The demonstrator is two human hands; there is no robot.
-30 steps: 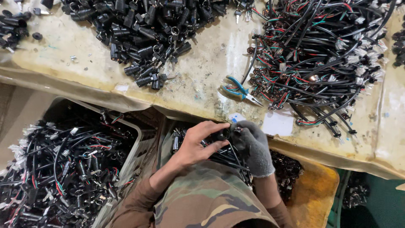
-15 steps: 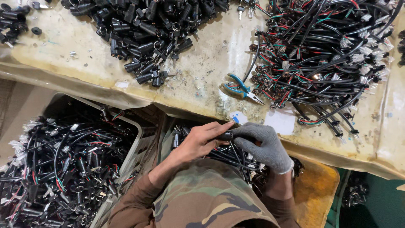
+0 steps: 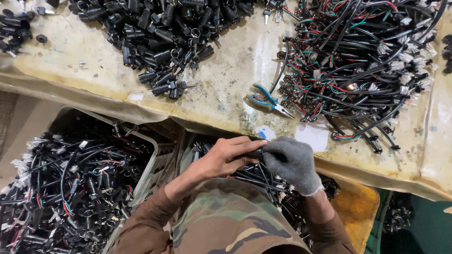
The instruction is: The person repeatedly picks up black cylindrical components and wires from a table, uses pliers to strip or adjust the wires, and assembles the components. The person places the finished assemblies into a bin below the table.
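Nearest, the bare left hand (image 3: 226, 157) and the grey-gloved right hand (image 3: 292, 162) meet below the near edge of the table (image 3: 226, 89), both closed on a small black connector (image 3: 256, 153) between them; its exact shape is hard to tell. Compared with a second ago, the hands have drawn apart slightly, fingers straightened. Blue-handled pliers (image 3: 266, 99) lie further in, unmoved. Black parts (image 3: 160, 33) and wired cables (image 3: 362, 61) sit heaped towards the far edge.

hands (image 3: 263, 160) pinching black connector (image 3: 255, 153) — cable heaps
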